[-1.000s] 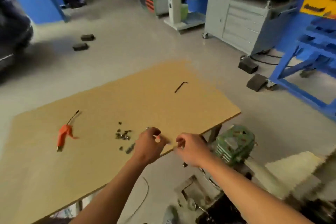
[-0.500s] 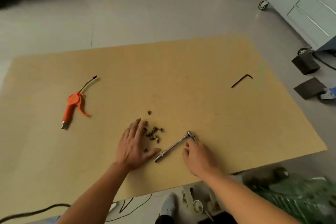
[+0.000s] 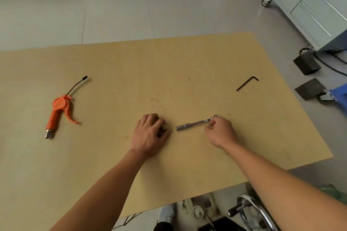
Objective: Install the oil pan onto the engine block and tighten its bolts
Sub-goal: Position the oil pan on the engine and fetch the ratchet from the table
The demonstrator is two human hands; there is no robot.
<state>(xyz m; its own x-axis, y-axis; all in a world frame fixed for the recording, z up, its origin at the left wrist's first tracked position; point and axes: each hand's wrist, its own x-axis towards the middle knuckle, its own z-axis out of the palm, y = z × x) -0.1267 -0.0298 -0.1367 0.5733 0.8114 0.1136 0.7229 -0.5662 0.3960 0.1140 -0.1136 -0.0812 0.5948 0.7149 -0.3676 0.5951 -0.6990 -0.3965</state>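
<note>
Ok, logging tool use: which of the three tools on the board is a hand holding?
The silver socket wrench: the right hand pinches its head end. The orange blow gun and black hex key lie untouched.

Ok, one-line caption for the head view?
Left hand cups bolts on the board while right hand pinches the socket wrench.

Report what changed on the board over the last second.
The left hand came down and closed its fingers over the bolts, gathering them. The right hand took hold of the socket wrench at its head end. The blow gun and hex key stayed put on the board.
</note>
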